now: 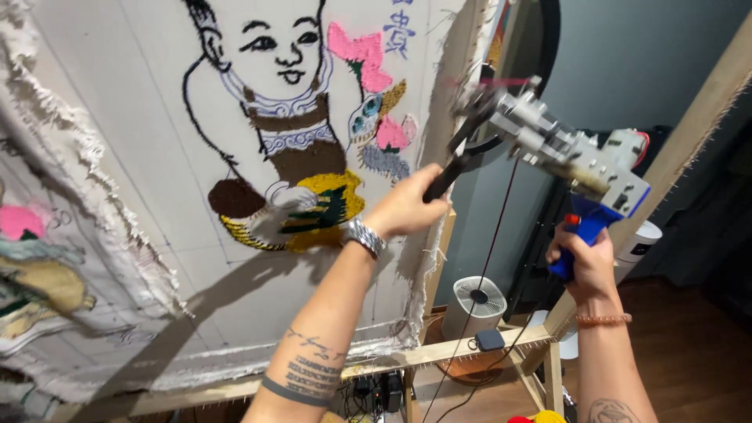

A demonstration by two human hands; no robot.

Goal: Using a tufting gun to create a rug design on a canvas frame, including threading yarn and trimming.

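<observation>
Two hands: both grip one tufting gun point(560, 149), held up in the air to the right of the stretched cloth.
Left hand point(403, 207): closed around the gun's black front handle point(448, 176); a metal watch point(365, 236) sits on the wrist, and the forearm bears tattoos.
Right hand point(583, 262): closed around the blue rear grip point(580, 231), with a beaded bracelet point(604, 319) on the wrist.
Tufting gun: silver metal body, tilted, nose end up and to the left, near the right edge of the cloth but not touching it as far as can be seen; a thin dark red yarn point(489, 258) hangs down from it.
Cloth point(141, 157): pale backing fabric stretched on a wooden frame point(439, 352), with frayed edges.
Design: a black-outlined child figure point(274, 47), partly tufted in brown, yellow, white, pink and dark green.
Second cloth point(31, 266): at far left, with pink and tan tufted patches.
Below the frame: a white round fan point(476, 301) stands on the dark wood floor point(689, 352), just behind a small dark box point(489, 339) resting on the frame's lower bar.
Right side: another wooden beam point(697, 117) slants up across the grey wall.
</observation>
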